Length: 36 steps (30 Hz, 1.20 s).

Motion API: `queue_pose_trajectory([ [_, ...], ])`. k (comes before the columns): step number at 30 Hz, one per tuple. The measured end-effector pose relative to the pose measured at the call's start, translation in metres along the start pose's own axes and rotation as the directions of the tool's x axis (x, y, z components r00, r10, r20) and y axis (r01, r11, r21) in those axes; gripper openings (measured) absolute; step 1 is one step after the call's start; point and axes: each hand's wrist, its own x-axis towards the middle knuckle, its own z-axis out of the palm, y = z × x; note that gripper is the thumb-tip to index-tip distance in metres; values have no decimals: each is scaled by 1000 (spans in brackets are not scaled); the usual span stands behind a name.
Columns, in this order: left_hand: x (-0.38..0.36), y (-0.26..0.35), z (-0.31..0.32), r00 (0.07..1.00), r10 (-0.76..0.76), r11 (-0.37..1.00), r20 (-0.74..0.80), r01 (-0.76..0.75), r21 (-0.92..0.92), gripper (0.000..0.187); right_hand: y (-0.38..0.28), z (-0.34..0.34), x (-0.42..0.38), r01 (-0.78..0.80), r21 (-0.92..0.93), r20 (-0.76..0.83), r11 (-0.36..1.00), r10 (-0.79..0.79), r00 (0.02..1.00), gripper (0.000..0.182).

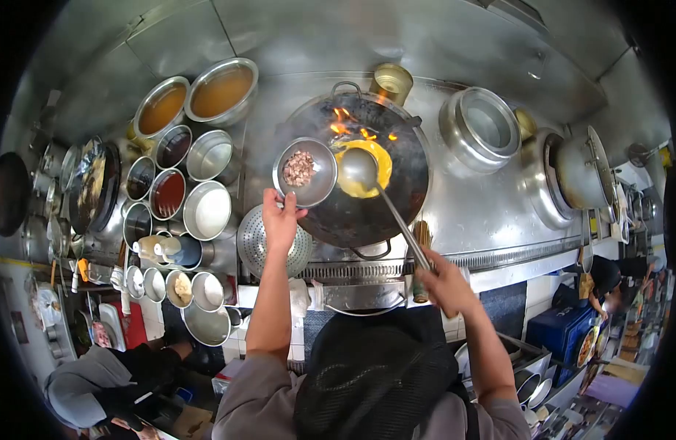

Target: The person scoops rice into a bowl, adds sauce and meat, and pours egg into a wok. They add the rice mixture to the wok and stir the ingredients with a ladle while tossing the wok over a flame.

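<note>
With my left hand (pixel 282 220) I grip the near rim of a metal bowl (pixel 322 180) that holds small chopped pinkish pieces (pixel 298 169), probably meat. The bowl is over the left part of a large dark wok (pixel 338 220). My right hand (pixel 446 282) is wrapped round the long handle of a ladle (pixel 358 167). Its round head rests over yellow egg (pixel 383 163) spread in the wok, hiding part of it. Flames (pixel 340 123) rise at the wok's far side.
Left of the wok lies a perforated strainer (pixel 276 246), beside several pots of sauces and white powder (pixel 207 211). Two big bowls of brown liquid (pixel 222 92) stand behind. A lidded steel pot (pixel 481 128) is at right. Co-workers (pixel 96 385) are at lower left and far right.
</note>
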Motion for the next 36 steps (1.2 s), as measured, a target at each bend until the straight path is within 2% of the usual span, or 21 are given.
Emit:
queue_pose_trajectory([
  [1,6,-4,6,999,46,995,13,-47,90,19,-5,-10,7,-249,298,211,921,191,959,57],
  [3,15,-9,22,995,100,976,6,-100,193,18,38,7,30,-229,398,218,888,151,964,56],
  [4,22,-10,29,981,193,929,14,-188,318,26,57,18,37,-5,106,6,994,4,1000,57],
  [5,26,-8,34,958,286,857,33,-271,439,36,66,24,38,171,-232,-149,958,-209,967,59],
  [6,27,-5,37,937,344,755,59,-313,576,51,72,16,33,209,-322,-205,923,-284,937,62],
  [7,28,-2,43,936,348,752,50,-311,581,51,78,0,26,220,-321,-198,921,-292,936,62],
  [9,30,8,57,882,463,642,91,-404,652,48,82,-41,4,92,-682,-142,726,-254,957,63],
  [10,32,14,62,830,539,550,143,-476,687,35,85,-58,-5,77,-728,-123,682,-240,963,65],
  [14,29,45,81,751,618,361,234,-535,763,21,90,-110,-27,78,-825,-88,559,-264,961,69],
  [17,25,67,92,778,578,342,247,-506,792,32,98,-132,-33,88,-852,-78,516,-291,954,69],
  [21,10,85,106,727,661,301,186,-483,822,27,106,-159,-35,142,-851,-82,506,-395,915,67],
  [23,-2,81,115,529,844,264,92,-558,787,24,105,-170,-29,202,-842,-76,500,-481,873,66],
  [24,-7,65,119,511,830,137,224,-576,806,17,104,-173,-24,220,-841,-63,494,-494,867,66],
  [25,-10,43,117,726,621,179,295,-498,849,17,102,-177,-19,237,-835,-67,497,-519,852,67],
  [27,-10,32,117,641,767,347,-16,-394,851,18,99,-182,-10,268,-830,-66,490,-562,824,68],
  [28,-9,23,117,608,794,294,31,-428,854,18,99,-184,-7,271,-816,-62,511,-544,837,68],
  [29,-20,23,116,742,666,318,81,-380,869,19,99,-187,-6,283,-803,-42,525,-523,851,68],
  [33,-40,9,104,784,602,515,-153,-235,824,23,102,-178,15,328,-760,-11,561,-516,857,64],
  [34,-40,-2,93,782,559,650,-274,-209,731,27,104,-174,24,369,-664,-8,650,-499,866,61],
  [35,-40,-10,80,805,438,698,-400,-25,716,28,105,-169,35,402,-558,-1,726,-485,875,58],
  [36,-55,1,75,841,261,859,-474,23,512,26,109,-161,50,430,-565,23,704,-507,862,58],
])
